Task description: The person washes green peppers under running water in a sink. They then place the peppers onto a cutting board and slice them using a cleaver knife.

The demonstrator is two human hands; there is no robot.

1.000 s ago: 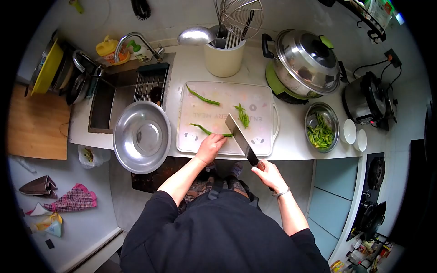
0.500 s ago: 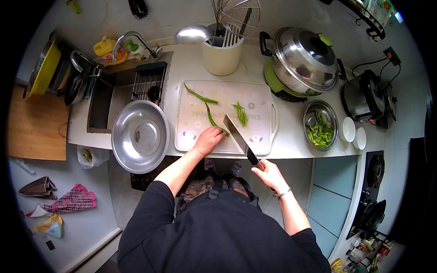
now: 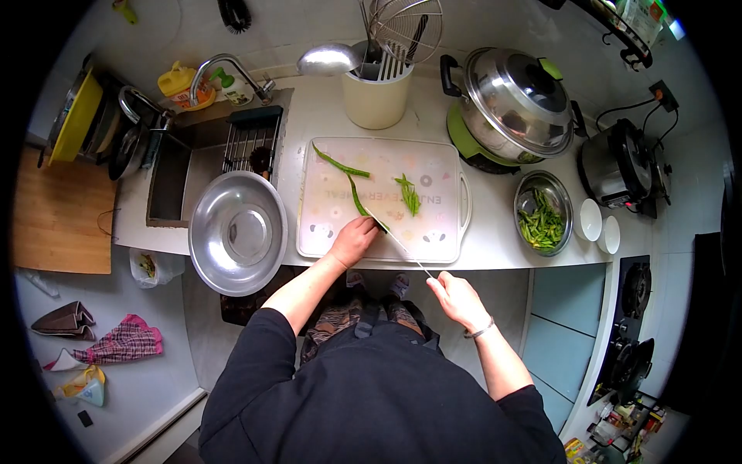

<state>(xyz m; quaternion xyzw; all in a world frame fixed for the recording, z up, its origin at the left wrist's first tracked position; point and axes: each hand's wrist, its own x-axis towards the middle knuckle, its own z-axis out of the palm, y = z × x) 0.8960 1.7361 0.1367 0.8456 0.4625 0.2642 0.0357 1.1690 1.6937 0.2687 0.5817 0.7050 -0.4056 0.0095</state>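
My left hand (image 3: 355, 241) presses a long green pepper (image 3: 356, 195) onto the white cutting board (image 3: 309, 205), near its front edge. In my right hand (image 3: 461, 298) is the handle of a knife (image 3: 396, 239); the blade stands nearly edge-on, its tip end at the pepper beside my left fingers. Another long green pepper (image 3: 338, 162) lies at the board's upper left. A small pile of cut green pieces (image 3: 408, 195) rests right of the middle. More cut pieces (image 3: 542, 224) fill much of a metal bowl (image 3: 571, 203) to the right of the board.
An empty metal basin (image 3: 204, 232) overhangs the counter's front edge at the left, beside the sink (image 3: 166, 189). Behind the board stands a utensil holder (image 3: 376, 102). A large lidded pot (image 3: 502, 104), two white bowls (image 3: 589, 220) and a black cooker (image 3: 614, 166) are at the right.
The held pepper has swung from lying almost sideways to pointing away from me. The knife blade has turned from showing its flat side to nearly edge-on, and has moved left to the pepper.
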